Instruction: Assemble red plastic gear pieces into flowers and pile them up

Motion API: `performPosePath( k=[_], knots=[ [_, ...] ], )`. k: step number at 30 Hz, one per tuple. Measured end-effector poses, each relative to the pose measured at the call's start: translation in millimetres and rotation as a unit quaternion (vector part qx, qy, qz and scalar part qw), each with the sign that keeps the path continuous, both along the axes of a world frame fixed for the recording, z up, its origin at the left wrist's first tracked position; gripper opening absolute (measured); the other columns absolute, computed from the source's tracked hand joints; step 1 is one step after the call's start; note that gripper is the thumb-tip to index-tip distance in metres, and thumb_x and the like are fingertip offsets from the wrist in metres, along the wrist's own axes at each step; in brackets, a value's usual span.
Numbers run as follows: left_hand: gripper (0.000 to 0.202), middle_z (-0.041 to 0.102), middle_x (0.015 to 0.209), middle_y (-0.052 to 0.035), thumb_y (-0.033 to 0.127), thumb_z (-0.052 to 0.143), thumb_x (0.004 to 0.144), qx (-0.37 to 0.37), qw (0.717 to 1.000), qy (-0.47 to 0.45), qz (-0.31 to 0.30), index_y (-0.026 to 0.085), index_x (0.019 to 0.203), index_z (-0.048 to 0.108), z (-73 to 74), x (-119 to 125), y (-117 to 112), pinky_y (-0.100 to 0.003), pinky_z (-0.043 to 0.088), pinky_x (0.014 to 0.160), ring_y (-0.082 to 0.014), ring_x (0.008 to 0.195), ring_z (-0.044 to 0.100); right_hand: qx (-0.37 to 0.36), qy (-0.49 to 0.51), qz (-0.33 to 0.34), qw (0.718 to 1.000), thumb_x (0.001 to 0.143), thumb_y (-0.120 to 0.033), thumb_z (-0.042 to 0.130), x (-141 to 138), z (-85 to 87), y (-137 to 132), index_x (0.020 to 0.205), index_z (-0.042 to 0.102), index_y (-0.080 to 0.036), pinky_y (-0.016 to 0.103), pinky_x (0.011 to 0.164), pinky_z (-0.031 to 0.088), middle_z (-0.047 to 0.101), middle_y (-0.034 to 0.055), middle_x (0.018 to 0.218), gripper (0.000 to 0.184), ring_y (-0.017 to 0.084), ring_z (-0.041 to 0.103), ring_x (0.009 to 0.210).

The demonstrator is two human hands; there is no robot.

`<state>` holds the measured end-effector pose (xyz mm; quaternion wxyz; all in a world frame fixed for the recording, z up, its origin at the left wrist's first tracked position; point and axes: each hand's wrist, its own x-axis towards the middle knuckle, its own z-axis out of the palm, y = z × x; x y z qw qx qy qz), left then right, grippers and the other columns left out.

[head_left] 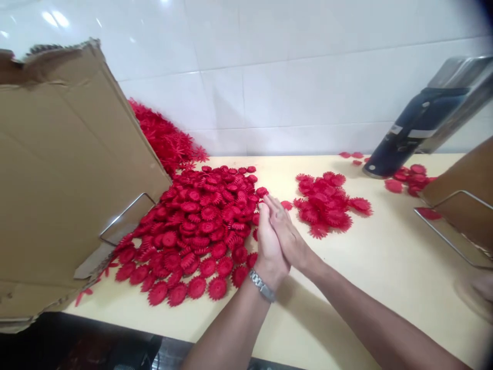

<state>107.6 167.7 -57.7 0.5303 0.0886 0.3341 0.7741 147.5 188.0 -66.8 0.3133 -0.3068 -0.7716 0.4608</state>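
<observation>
My left hand [267, 241], with a metal watch [262, 285] at its wrist, is pressed palm to palm against my right hand [287, 234]. The fingers of both lie long and close together, pointing away from me. Whatever is between the palms is hidden. Just beyond the fingertips is a small red serrated disc [262, 192]. A large heap of red flower-like discs with toothed edges [204, 226] spreads directly left of my hands. To their right lies a smaller, looser pile of flatter red frilled pieces [325, 203].
A cardboard sheet [69, 169] with a metal wire stand [125, 218] leans at left, thin-petalled red pieces [165, 136] behind it. At right are a dark blue bottle [418, 131], more red discs [414, 177], and another cardboard piece [462, 190] by a wire frame [442, 234].
</observation>
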Motion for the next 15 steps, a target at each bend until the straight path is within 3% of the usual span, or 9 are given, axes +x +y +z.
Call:
performPosePath(
  k=[4,8,10,12,15],
  knots=[
    [0.054,0.039,0.141,-0.0003,0.062,0.038,0.079,-0.016,0.999,0.028,0.0,0.03,0.119,0.052,-1.6,-15,6,-0.034,0.022,0.109,-0.018,0.127,0.037,-0.035,0.036,0.024,0.998,0.082,-0.068,0.017,6,0.6,-20,0.143,0.012,-0.027,0.045,0.113,-0.002,0.007,-0.0031,0.15,0.074,0.018,-0.003,0.138],
    [0.046,0.044,0.138,-0.0011,0.056,0.039,0.082,0.024,0.996,0.081,-0.017,0.026,0.11,0.061,2.5,9,0,-0.031,0.023,0.108,-0.0183,0.13,0.033,-0.128,0.056,-0.049,0.989,0.08,-0.071,0.016,4,7.8,12,0.143,0.013,-0.026,0.044,0.113,0.001,0.006,-0.0037,0.149,0.078,0.02,0.002,0.137],
    [0.044,0.043,0.138,0.0007,0.053,0.04,0.084,0.045,0.994,0.101,-0.025,0.027,0.114,0.058,3.0,20,-3,-0.029,0.019,0.11,-0.0168,0.132,0.028,-0.163,0.068,-0.085,0.981,0.08,-0.071,0.015,4,8.4,26,0.143,0.013,-0.024,0.045,0.113,0.006,0.006,-0.0032,0.149,0.079,0.021,0.004,0.137],
    [0.05,0.043,0.138,-0.0015,0.056,0.036,0.084,0.038,0.994,0.099,-0.041,0.025,0.118,0.056,1.9,18,-2,-0.031,0.019,0.11,-0.0182,0.132,0.029,-0.156,0.056,-0.094,0.982,0.08,-0.071,0.016,5,6.2,24,0.143,0.015,-0.024,0.045,0.113,0.005,0.007,-0.0029,0.149,0.079,0.021,0.005,0.137],
    [0.062,0.042,0.139,-0.0068,0.063,0.03,0.081,-0.007,0.995,0.089,-0.043,0.023,0.123,0.051,-0.4,-3,6,-0.04,0.024,0.108,-0.0235,0.13,0.032,-0.1,0.035,-0.036,0.994,0.08,-0.071,0.016,8,1.4,-3,0.143,0.013,-0.028,0.045,0.113,-0.001,0.005,-0.0056,0.149,0.076,0.019,0.001,0.137]
  ],
)
